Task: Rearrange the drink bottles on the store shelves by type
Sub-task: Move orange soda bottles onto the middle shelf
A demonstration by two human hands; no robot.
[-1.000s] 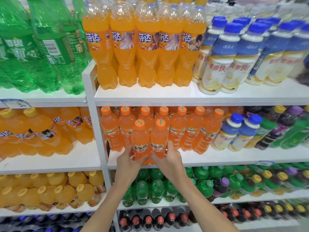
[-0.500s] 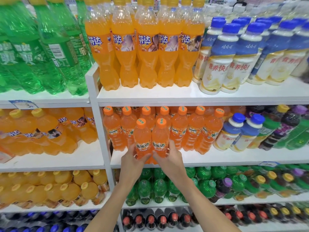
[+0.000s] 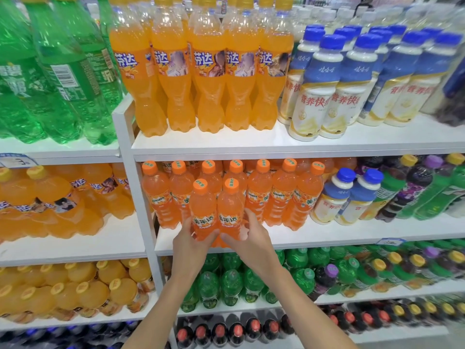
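Since a second ago we've nudged two orange bottles [image 3: 216, 212] upright into their row; left hand [image 3: 192, 244] and right hand [image 3: 247, 236] each clasp one

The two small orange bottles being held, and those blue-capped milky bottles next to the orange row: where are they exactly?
left-held orange bottle [image 3: 203, 210], head view, on its body above the label.
right-held orange bottle [image 3: 230, 210], head view, on its body above the label.
blue-capped milky bottles [image 3: 333, 197], head view, on the blue upper body of the left one.
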